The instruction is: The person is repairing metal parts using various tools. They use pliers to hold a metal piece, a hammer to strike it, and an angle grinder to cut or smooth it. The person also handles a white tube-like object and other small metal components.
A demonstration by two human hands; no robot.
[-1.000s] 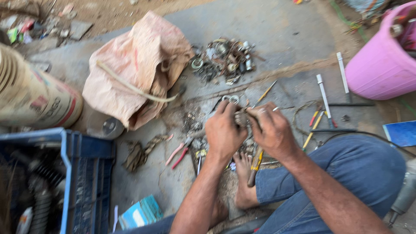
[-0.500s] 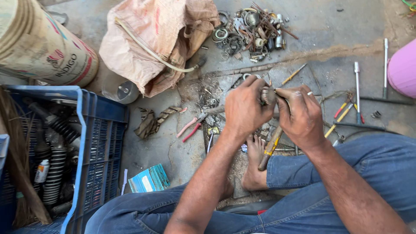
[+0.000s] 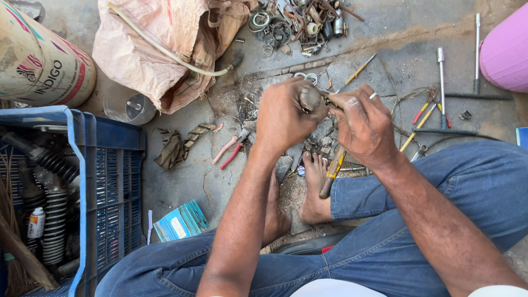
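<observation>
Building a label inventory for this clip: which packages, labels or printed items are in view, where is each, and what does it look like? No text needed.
Printed sack: top left, lying on its side, rounded, cream with red, blue and dark print.
Small carton: on the ground beside the blue crate, flat, rectangular, teal with a white panel.
Spray can: inside the crate, upright, white with a red band.
Plain sack: top centre, crumpled, pinkish tan, no print visible.
No signs or screens.
</observation>
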